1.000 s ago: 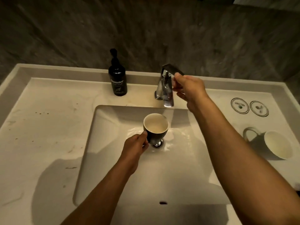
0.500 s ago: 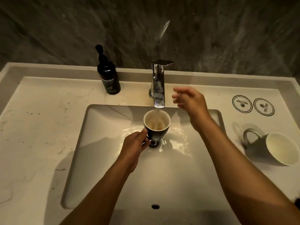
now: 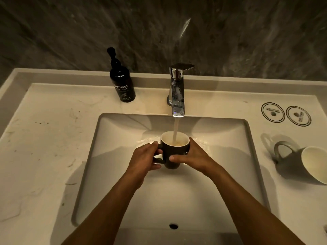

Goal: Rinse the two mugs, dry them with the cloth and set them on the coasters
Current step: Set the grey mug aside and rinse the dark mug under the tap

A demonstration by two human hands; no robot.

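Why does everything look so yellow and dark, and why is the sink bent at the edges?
In the head view, dim warm light tints the sink yellowish and leaves the wall nearly black; both arms cast soft shadows into the basin; the tap shows bright glints; the wide-angle lens curves the counter's edges; the mug under the water stays fairly sharp.

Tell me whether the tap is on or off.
On. A stream of water falls from the tap into the mug held by both hands over the sink.
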